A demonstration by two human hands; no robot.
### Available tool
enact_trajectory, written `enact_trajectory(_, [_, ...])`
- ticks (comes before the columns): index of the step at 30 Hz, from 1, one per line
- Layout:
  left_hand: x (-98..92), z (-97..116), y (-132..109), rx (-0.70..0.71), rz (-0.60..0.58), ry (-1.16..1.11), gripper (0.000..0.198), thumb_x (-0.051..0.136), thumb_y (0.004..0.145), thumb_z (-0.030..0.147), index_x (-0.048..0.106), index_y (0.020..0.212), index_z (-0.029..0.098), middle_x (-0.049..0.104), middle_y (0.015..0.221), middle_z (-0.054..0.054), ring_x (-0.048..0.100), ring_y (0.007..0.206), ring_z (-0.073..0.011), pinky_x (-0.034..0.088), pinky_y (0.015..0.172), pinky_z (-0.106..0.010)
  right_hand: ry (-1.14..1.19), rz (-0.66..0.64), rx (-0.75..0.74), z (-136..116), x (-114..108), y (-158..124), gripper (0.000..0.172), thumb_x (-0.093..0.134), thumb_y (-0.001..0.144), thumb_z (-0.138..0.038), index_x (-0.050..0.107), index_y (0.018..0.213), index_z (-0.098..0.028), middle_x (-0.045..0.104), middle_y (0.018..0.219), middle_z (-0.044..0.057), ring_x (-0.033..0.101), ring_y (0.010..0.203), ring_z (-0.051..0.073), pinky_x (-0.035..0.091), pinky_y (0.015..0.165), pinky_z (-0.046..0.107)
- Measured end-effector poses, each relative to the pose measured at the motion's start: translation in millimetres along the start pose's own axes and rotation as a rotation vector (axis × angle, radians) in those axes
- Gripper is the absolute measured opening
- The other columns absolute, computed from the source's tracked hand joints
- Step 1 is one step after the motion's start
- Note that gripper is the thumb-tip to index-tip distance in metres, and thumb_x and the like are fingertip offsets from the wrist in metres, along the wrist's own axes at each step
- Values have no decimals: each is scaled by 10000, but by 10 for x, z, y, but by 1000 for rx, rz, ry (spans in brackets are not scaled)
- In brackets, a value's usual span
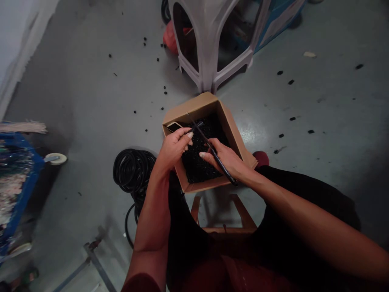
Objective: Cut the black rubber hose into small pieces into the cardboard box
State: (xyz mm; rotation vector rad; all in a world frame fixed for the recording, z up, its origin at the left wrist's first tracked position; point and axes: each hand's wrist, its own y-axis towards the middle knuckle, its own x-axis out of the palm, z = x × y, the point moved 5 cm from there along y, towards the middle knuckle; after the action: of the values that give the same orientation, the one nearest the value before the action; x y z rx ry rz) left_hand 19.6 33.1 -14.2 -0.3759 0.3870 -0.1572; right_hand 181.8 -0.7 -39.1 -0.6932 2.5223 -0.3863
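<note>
My left hand [176, 147] is closed in a pinch on a short black ribbed tube [199, 125], which points up and right. My right hand [223, 158] grips a long thin tool [216, 156] with a dark handle; its slim shaft runs up and left across the tube's end. Whether the tool is a blade or a rod, I cannot tell. Both hands are above an open cardboard box [235, 134], which holds many small black pieces [200, 164]. A dark flat object with a pale edge [174, 127] stands in the box's left corner.
A coil of black hose [130, 170] lies left of the box. Beyond it stands a pale plastic stool [208, 44], with a blue box [279, 24] behind. At far left is a wheeled blue crate [28, 182]. Small black bits [292, 119] dot the grey floor.
</note>
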Motion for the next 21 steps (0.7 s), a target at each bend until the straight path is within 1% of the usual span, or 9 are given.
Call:
enact_trajectory(4, [28, 8, -1, -27, 1, -48, 251, 546, 873, 281, 644, 1057, 141, 575, 687, 14, 469, 552, -62, 393, 540, -186, 19, 5, 5, -8, -21, -7, 353, 460, 909, -469, 503, 1133, -201, 637, 1078, 104, 605, 926, 254, 434, 768, 358])
enact_trajectory(14, [55, 9, -6, -27, 14, -94, 168, 512, 896, 246, 617, 994, 160, 558, 680, 18, 456, 541, -60, 381, 524, -181, -24, 35, 17, -32, -55, 7, 284, 445, 900, -453, 512, 1036, -213, 646, 901, 65, 606, 807, 236, 409, 675, 319])
enact_trajectory(19, [69, -12, 5, -29, 0, -135, 161, 509, 904, 248, 601, 1000, 158, 549, 680, 20, 440, 529, -57, 363, 508, -179, -85, 36, 47, -11, -73, 23, 257, 458, 885, -455, 500, 976, -218, 620, 816, 49, 589, 737, 228, 377, 616, 301])
enact_trajectory(21, [72, -16, 2, -32, -17, -144, 157, 507, 910, 270, 603, 969, 160, 552, 683, 18, 434, 522, -58, 359, 502, -182, -107, 36, 47, -11, -85, 26, 248, 458, 883, -456, 492, 950, -220, 611, 794, 44, 577, 716, 221, 364, 603, 296])
